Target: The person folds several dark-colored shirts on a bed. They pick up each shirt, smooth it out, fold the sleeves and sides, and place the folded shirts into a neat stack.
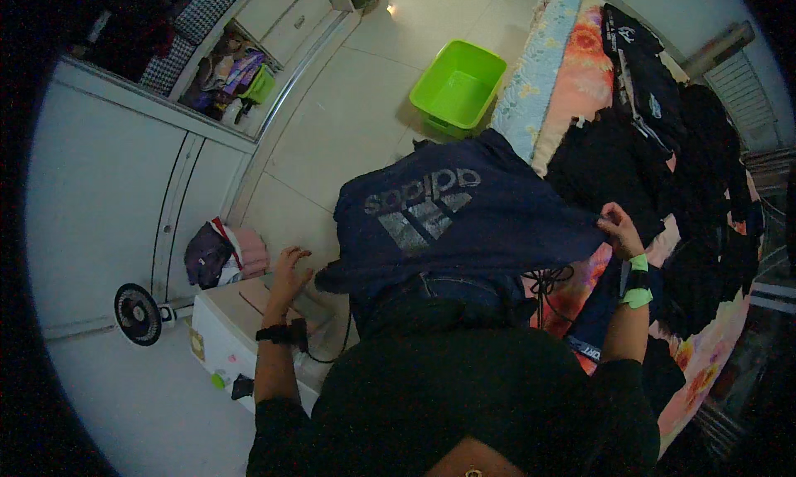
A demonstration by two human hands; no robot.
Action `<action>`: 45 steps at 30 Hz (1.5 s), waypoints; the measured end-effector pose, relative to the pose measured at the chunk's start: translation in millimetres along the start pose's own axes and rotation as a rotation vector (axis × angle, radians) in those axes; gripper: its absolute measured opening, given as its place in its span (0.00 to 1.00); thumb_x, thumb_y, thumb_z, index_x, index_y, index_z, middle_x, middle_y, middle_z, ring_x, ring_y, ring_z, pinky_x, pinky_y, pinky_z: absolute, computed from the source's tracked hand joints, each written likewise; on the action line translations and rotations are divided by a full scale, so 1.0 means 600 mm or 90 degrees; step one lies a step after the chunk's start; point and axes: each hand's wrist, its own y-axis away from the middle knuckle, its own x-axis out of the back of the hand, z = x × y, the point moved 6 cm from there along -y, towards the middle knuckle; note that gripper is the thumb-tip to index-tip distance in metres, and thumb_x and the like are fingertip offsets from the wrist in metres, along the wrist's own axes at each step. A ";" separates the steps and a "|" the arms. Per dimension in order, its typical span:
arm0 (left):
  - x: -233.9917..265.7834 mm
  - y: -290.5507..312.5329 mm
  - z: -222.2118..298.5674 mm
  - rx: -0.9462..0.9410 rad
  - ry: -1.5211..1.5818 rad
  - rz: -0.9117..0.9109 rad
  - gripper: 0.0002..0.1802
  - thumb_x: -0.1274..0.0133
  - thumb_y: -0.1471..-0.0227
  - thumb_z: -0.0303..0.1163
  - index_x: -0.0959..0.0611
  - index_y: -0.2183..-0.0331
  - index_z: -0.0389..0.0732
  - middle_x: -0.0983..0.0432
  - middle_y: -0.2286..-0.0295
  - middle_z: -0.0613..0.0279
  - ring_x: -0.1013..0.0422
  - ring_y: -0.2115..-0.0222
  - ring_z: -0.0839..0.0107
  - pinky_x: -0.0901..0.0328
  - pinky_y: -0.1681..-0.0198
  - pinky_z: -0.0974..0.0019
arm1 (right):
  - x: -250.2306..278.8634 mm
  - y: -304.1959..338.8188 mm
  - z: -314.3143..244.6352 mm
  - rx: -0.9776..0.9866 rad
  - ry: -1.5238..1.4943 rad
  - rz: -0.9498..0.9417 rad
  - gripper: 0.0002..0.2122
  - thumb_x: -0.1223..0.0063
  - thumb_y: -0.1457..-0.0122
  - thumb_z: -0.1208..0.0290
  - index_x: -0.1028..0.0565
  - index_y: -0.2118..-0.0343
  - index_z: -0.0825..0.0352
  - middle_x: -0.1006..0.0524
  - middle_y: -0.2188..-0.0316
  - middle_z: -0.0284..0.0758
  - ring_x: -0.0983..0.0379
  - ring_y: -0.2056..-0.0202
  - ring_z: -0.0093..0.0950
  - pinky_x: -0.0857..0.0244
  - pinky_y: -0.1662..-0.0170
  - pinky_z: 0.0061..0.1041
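Navy garment (506,228), spread at twelve o'clock from the torso (473,377), looks light, soft, floppy; right hand (620,228) pinches its three-o'clock corner, left hand (288,280), fingers parted, empty, beside the nine-o'clock edge, likely best second hold.

A white wardrobe (108,170) borders pale floor tiles (319,125).

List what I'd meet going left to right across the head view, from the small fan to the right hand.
Small fan → pink cloth → left hand → dark blue garment → right hand.
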 end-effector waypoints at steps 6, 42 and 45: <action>-0.099 -0.011 0.220 -0.294 0.038 -0.267 0.24 0.33 0.56 0.28 0.22 0.54 0.44 0.28 0.52 0.57 0.32 0.50 0.56 0.34 0.49 0.59 | -0.022 -0.005 -0.068 0.039 -0.425 0.141 0.07 0.46 0.35 0.67 0.28 0.56 0.59 0.26 0.68 0.23 0.27 0.66 0.18 0.32 0.63 0.21; -0.095 -0.058 0.267 -0.351 0.177 -0.267 0.09 0.46 0.60 0.19 0.27 0.73 0.39 0.24 0.58 0.49 0.33 0.44 0.51 0.35 0.47 0.57 | -0.148 -0.076 0.076 0.001 -0.168 0.230 0.12 0.48 0.39 0.76 0.26 0.53 0.71 0.22 0.62 0.31 0.26 0.62 0.23 0.32 0.56 0.24; -0.119 -0.047 0.245 -0.240 0.096 -0.386 0.07 0.46 0.59 0.21 0.28 0.74 0.39 0.24 0.60 0.47 0.34 0.44 0.47 0.35 0.49 0.54 | -0.161 -0.072 0.015 0.035 -0.445 0.120 0.13 0.53 0.34 0.71 0.27 0.49 0.69 0.21 0.58 0.31 0.25 0.57 0.25 0.30 0.51 0.26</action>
